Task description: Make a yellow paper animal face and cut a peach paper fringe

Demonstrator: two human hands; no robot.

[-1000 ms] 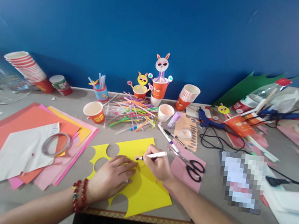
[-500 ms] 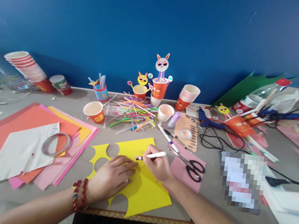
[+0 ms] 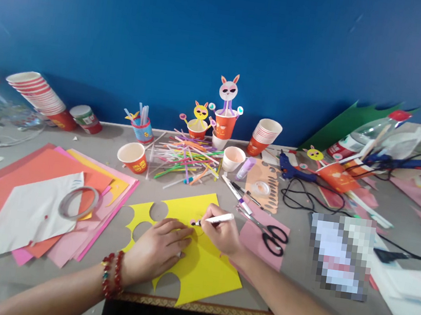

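Observation:
In my right hand is a white marker, gripped near its dark tip. The tip rests on a small pink round piece on yellow paper, which has round holes and bites cut from its left and lower edges. My left hand lies spread on the paper, its fingertips just below the pink piece. A small pale thing shows by the left fingers; I cannot make out what it is. Faint curved lines show beside the marker tip.
Scissors lie on pink paper to the right. Paper sheets with a tape roll spread at the left. Behind are a straw pile, paper cups, bunny cup figures and a blue glue gun with its cable.

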